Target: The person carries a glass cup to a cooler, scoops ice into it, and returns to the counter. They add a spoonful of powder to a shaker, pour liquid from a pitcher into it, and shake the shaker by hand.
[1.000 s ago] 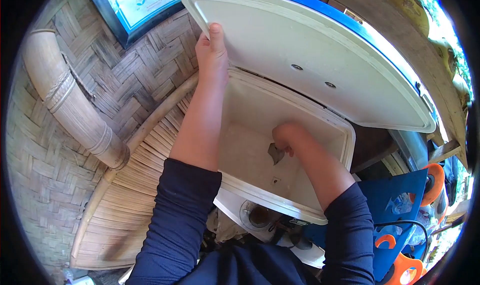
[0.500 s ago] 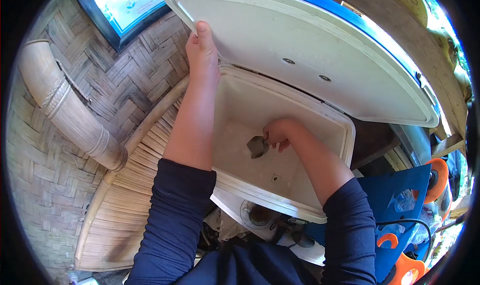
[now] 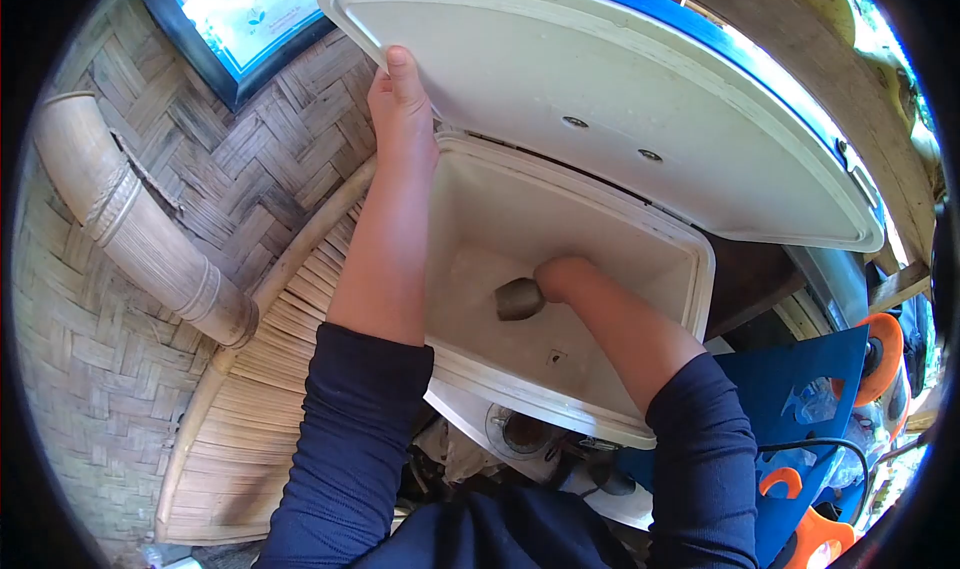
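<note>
My left hand (image 3: pixel 402 99) grips the left edge of the raised cooler lid (image 3: pixel 600 109), thumb on the white inner face and fingers hidden behind it. The lid is blue outside and stands up on its hinge. My right hand (image 3: pixel 562 277) reaches down into the white cooler box (image 3: pixel 480 214). It is closed at the end of an olive-grey cup-shaped thing (image 3: pixel 520 300), which lies tilted on its side, low over the box floor. My right fingers are mostly hidden behind that thing and the wrist. A small drain hole shows in the floor near the front wall.
A woven bamboo wall with a framed certificate (image 3: pixel 245 29) and a bamboo tube (image 3: pixel 150 224) is on the left. Slatted bamboo furniture (image 3: pixel 240 439) stands beside the cooler. At right are a blue panel (image 3: pixel 790 389) and orange-handled items (image 3: pixel 880 359). A glass (image 3: pixel 520 431) stands in front.
My right hand has turned, and the olive-grey thing now shows its side rather than its end. My left hand keeps the lid raised. The view has shifted slightly.
</note>
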### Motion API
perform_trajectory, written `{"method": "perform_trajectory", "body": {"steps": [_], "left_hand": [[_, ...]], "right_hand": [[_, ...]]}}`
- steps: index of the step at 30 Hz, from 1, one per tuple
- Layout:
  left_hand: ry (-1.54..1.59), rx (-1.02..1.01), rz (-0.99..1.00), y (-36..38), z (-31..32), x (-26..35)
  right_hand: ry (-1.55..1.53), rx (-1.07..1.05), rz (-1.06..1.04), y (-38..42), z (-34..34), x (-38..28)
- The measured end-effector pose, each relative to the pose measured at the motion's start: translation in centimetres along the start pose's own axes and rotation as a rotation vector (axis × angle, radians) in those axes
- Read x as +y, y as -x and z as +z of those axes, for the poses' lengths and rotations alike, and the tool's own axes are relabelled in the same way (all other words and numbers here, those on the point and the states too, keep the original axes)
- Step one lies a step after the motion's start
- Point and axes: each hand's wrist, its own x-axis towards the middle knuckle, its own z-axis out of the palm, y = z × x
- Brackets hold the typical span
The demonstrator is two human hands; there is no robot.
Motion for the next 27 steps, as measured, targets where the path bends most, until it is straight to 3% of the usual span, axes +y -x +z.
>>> {"method": "perform_trajectory", "body": {"steps": [4,8,10,14,16,19,26,27], "left_hand": [[0.007,-0.005,-0.01,0.1,0.0,0.0],[0.018,0.005,-0.009,0.0,-0.1,0.0],[0.032,-0.016,0.002,0.1,0.1,0.2],[0.052,-0.012,0.025,0.2,0.4,0.3],[0.043,-0.011,0.01,0.2,0.3,0.3],[0.024,-0.005,-0.005,0.2,0.1,0.4],[0.008,0.021,-0.018,0.4,0.4,0.7],[0.007,0.03,-0.031,0.4,0.4,0.7]], "right_hand": [[0.098,-0.037,-0.179,1.1,0.7,-1.4],[0.089,-0.091,-0.187,0.2,1.0,-0.9],[0.068,0.04,-0.213,-0.6,2.1,-0.5],[0.069,0.016,-0.219,-2.5,2.5,0.0],[0.12,-0.169,-0.12,-0.4,0.2,-1.1],[0.11,-0.26,-0.089,1.9,-2.4,-1.7],[0.18,-0.132,-0.132,3.3,-4.8,-1.5],[0.044,-0.084,-0.128,3.7,-5.1,-1.5]]}}
